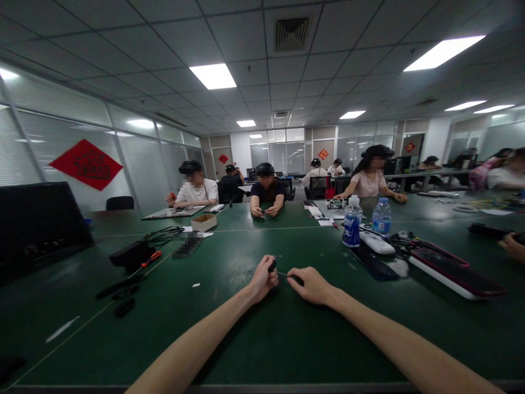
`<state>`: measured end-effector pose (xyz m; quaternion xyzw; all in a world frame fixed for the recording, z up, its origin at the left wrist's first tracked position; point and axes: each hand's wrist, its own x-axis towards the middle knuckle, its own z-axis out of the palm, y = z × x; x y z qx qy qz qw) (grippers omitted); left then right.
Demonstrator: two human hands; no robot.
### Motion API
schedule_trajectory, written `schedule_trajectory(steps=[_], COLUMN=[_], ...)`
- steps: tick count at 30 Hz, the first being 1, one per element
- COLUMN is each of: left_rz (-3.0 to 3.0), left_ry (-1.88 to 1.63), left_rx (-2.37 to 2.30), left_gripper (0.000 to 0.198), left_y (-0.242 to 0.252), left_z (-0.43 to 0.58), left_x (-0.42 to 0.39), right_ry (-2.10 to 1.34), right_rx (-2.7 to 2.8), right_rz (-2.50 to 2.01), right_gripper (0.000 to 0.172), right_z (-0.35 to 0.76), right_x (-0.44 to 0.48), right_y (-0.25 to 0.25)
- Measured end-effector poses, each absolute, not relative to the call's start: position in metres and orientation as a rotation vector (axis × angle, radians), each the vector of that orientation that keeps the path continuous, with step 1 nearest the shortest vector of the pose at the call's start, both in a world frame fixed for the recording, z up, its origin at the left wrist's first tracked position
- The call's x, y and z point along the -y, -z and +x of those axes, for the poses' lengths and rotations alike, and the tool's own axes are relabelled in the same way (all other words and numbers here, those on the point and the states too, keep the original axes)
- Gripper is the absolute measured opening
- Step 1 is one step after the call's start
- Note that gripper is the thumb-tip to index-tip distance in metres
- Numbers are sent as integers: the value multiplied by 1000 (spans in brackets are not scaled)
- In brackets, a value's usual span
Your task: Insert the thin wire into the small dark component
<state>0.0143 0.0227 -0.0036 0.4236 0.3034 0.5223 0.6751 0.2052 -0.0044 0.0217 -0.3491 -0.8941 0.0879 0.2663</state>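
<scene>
Above the green tabletop, my two hands are close together in front of me. My left hand is closed around a small black object, most of it hidden by the fingers. In my right hand is a screwdriver, its dark handle mostly covered by the fingers. The thin metal shaft points left and reaches to the black object; whether the tip touches it cannot be made out.
To the left lie a black box, an orange-handled tool and cables. An open cardboard box stands farther back. Bottles, a phone and a red-edged device are on the right. Several people sit around.
</scene>
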Motion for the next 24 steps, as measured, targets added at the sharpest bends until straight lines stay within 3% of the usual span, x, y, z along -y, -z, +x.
schedule_trajectory(steps=[24], left_rz=[1180], left_ry=[-1314], left_rx=[-889], left_gripper=[36], left_y=[14], left_z=[16], left_x=[-26], right_ry=[-244], right_rx=[2394], right_rz=[-1083], right_gripper=[32], right_z=[199], right_x=[14], right_y=[-20])
